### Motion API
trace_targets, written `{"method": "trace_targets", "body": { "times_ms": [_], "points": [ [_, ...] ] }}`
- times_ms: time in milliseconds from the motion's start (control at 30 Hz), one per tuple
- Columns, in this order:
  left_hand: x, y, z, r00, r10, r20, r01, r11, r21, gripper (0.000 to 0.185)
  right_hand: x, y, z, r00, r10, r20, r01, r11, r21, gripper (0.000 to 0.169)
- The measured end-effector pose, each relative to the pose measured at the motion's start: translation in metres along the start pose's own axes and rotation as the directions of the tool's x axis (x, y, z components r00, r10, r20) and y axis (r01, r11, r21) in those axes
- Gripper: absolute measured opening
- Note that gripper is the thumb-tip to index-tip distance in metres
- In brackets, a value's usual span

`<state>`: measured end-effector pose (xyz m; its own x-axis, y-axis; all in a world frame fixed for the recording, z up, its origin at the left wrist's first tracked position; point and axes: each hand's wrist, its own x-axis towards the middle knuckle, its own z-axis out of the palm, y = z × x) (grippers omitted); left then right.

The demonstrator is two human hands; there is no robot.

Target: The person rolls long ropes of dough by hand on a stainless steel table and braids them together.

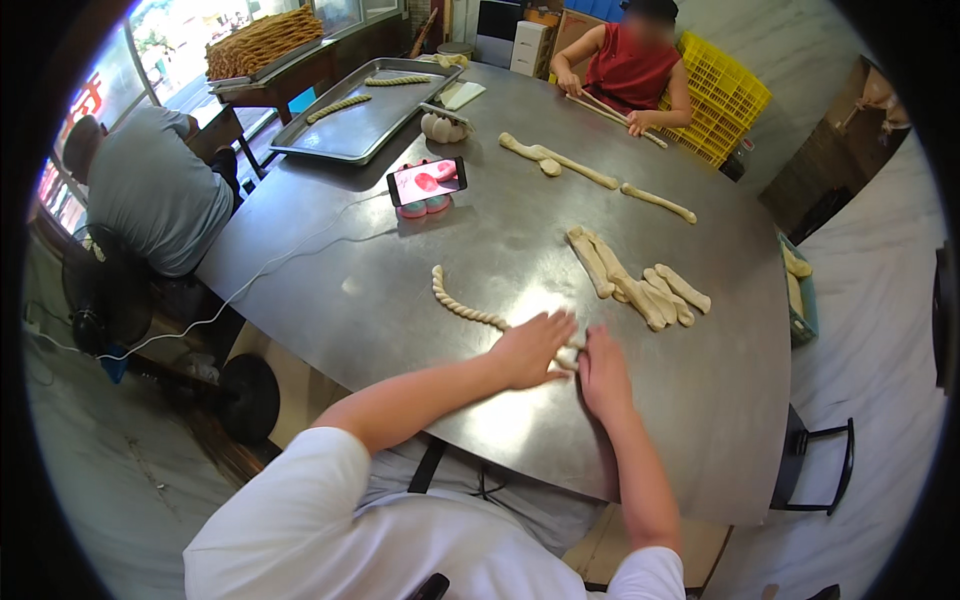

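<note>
My left hand point(534, 351) is palm down on the steel table, its fingers stretched toward the right. Close by on the right, my blurred right hand point(604, 371) has its fingertips against a short piece of dough point(566, 357) that shows between the two hands. Part of this dough is hidden under the fingers, so their grip is unclear. A twisted dough rope point(466, 309) curves across the metal just left of my left hand, and its near end reaches the fingers. Beyond my right hand lies a heap of dough strips point(637, 285), some on top of others.
A phone point(427, 181) on a stand, with a white cable point(277, 259), occupies the table's left half. Behind it are a round white object point(444, 128) and a metal tray point(360, 154) with two twists. Long dough strips point(559, 161) lie farther off. Across the table, a person point(630, 71) handles dough.
</note>
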<state>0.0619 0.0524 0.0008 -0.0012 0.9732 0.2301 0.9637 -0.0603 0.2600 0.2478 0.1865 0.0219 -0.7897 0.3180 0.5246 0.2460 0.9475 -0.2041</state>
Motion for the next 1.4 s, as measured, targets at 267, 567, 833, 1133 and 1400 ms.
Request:
{"method": "trace_targets", "body": {
  "times_ms": [267, 567, 833, 1133, 1400],
  "points": [
    [0.029, 0.012, 0.0, 0.981, -0.12, -0.151, 0.137, 0.984, 0.11, 0.091, 0.017, 0.002, -0.004, 0.941, 0.292, 0.172, -0.298, 0.955, 0.01, 0.01],
    [0.014, 0.04, -0.005, 0.988, -0.154, -0.007, 0.153, 0.981, 0.121, 0.095, 0.012, -0.013, -0.032, 0.825, 0.407, 0.392, -0.42, 0.906, -0.057, 0.015],
    [-0.028, 0.067, -0.003, 0.988, 0.022, 0.154, -0.036, 0.995, 0.089, 0.101, -0.027, -0.021, -0.044, 0.939, 0.193, 0.284, -0.164, 0.979, -0.12, 0.009],
    [-0.025, 0.07, 0.0, 0.972, 0.156, 0.178, -0.16, 0.987, 0.01, 0.102, -0.057, -0.023, -0.057, 0.974, 0.026, 0.223, -0.014, 0.998, -0.057, 0.026],
    [0.005, 0.046, 0.028, 0.98, 0.178, 0.093, -0.154, 0.963, -0.223, 0.103, -0.06, -0.005, -0.036, 0.982, 0.005, 0.188, -0.011, 0.999, 0.034, 0.02]
  ]
}}
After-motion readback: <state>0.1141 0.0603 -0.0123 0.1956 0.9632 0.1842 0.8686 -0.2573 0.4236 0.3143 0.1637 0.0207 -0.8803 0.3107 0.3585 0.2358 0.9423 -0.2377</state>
